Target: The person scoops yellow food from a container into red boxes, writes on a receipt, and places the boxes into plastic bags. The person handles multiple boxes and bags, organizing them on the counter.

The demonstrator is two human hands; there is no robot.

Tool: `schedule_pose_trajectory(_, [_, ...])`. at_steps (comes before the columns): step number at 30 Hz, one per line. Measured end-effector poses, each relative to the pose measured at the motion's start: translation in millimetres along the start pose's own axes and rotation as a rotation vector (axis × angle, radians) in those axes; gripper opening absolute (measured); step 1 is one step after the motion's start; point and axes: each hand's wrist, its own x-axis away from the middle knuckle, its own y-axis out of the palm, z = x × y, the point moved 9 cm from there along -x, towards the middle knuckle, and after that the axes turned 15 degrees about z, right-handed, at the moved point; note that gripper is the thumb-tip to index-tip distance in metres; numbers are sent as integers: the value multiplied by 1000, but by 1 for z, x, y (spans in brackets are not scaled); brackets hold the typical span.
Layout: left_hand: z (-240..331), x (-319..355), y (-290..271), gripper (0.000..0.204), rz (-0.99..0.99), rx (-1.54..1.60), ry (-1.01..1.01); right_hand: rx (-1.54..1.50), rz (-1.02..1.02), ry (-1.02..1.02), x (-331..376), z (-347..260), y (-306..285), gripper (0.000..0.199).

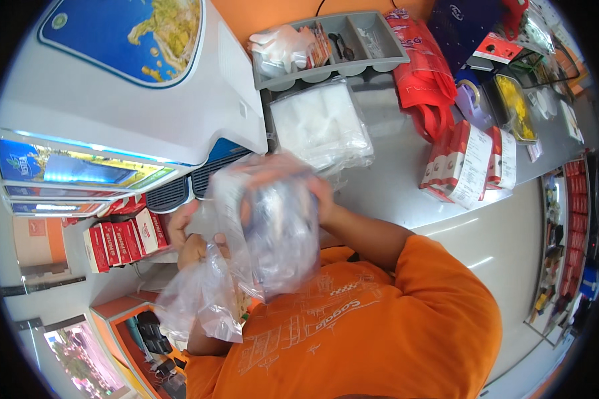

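In front of my chest is a large clear plastic package (279, 233), blurred by motion; its contents are hard to make out. My right hand (323, 198) grips its far right side, fingers bent around the edge. At the left, my left hand (192, 247) is closed on a thin clear plastic bag (203, 292), which hangs crumpled over that wrist and against the package. Part of the left fingers is covered by plastic. Beyond the package, a stack of white plastic bags (323, 123) lies on the steel counter (379, 193).
A grey cutlery tray (373, 63) stands at the back. Red bags (422, 73) lie beside it, with red-and-white boxes (459, 163) bearing paper slips nearer right. A purple tape dispenser (472, 100) is behind these. On the left stand a white drink machine (160, 110) and more red boxes (123, 239).
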Motion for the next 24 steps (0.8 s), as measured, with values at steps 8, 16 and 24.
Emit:
schedule_pose_trajectory(8, [30,-27,-10,35,-304,-891,835,-283,-42,831,57,92,-7,72])
schedule_pose_trajectory(16, [-31,-27,-100,42,37,-1151,804,-141,-423,186,-22,-41,-82,49])
schedule_pose_trajectory(24, [-150,34,-150,48,516,-973,100,1605,846,-570,-316,-251,-280,23])
